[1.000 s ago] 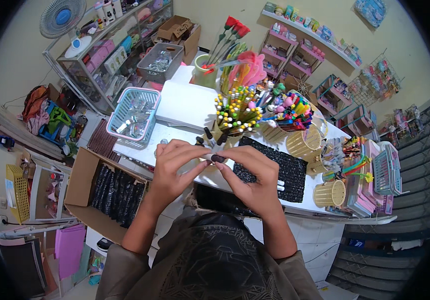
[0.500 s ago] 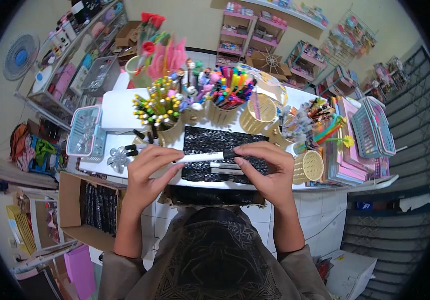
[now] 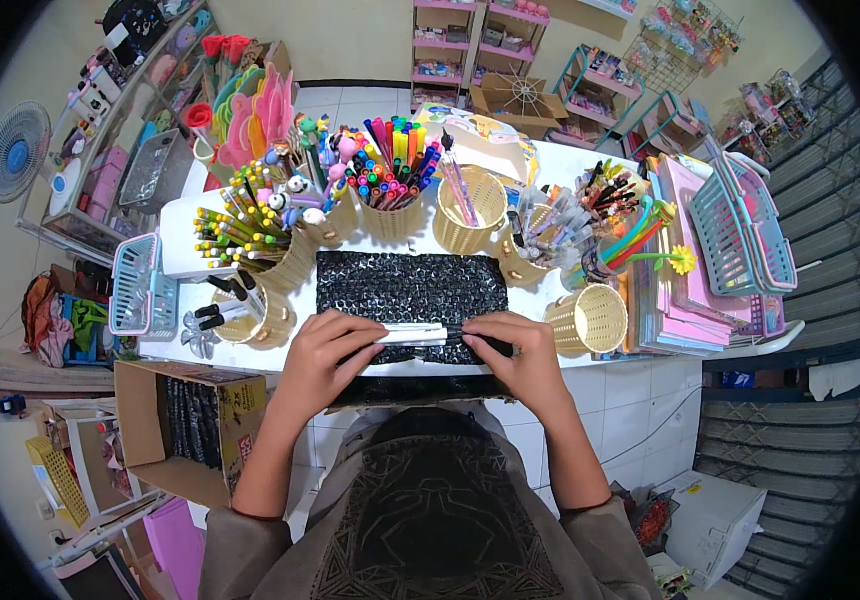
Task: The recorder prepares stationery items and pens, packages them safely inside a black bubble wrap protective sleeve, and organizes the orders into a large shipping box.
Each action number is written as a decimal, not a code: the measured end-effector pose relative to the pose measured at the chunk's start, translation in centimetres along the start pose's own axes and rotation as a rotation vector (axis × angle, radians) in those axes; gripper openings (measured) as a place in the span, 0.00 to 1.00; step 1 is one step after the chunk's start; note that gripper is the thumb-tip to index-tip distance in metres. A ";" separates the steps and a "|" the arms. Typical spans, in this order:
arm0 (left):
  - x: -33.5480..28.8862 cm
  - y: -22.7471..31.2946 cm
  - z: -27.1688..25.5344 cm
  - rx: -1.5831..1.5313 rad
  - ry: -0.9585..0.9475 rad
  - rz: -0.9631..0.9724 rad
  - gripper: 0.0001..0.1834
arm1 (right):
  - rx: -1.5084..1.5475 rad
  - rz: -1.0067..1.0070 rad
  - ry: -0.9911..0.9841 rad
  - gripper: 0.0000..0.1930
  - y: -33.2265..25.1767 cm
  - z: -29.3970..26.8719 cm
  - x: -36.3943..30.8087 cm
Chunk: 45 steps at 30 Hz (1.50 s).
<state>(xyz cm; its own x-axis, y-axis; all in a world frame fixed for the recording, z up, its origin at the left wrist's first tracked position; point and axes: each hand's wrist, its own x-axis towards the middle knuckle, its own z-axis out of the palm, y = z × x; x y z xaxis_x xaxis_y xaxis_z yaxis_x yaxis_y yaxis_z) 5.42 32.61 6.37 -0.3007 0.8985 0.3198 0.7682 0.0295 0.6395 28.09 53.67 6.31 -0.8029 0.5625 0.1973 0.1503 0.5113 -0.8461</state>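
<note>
A sheet of black bubble wrap [image 3: 405, 280] lies on the white table in front of me. White markers [image 3: 416, 334] with black caps lie side by side across its near part, close together. My left hand [image 3: 328, 355] pinches the white ends between thumb and fingers. At the dark capped ends, my right hand [image 3: 516, 348] is closed, its fingertips partly covering the caps. How firmly each marker is gripped is hard to make out.
A woven cup of black-capped markers [image 3: 250, 312] stands left of the wrap, an upright woven cup [image 3: 586, 320] to its right. Behind are cups of pencils [image 3: 250, 225] and coloured pens [image 3: 390, 175]. Blue baskets [image 3: 735, 230] flank the table; a cardboard box [image 3: 190, 425] sits below left.
Both hands have lowered the held marker onto the bubble wrap, beside the marker lying there. The view has shifted, showing more of the cups at left.
</note>
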 end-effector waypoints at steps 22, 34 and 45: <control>0.4 -2.2 2.1 0.017 -0.080 0.131 0.23 | -0.264 -0.209 -0.130 0.17 -1.3 1.7 -0.4; 0.5 -3.6 2.8 -0.216 -0.058 0.082 0.22 | -0.204 -0.092 -0.098 0.26 -0.9 2.6 0.2; 0.1 -3.2 2.5 -0.192 -0.062 0.030 0.19 | -0.127 -0.163 -0.121 0.23 1.1 2.4 0.5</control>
<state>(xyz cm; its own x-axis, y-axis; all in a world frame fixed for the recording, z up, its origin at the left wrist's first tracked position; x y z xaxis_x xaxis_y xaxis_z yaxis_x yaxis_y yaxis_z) 4.35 33.73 2.67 -0.2399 0.9231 0.3006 0.6525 -0.0760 0.7540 26.50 52.98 4.29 -0.8847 0.3878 0.2589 0.0781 0.6706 -0.7377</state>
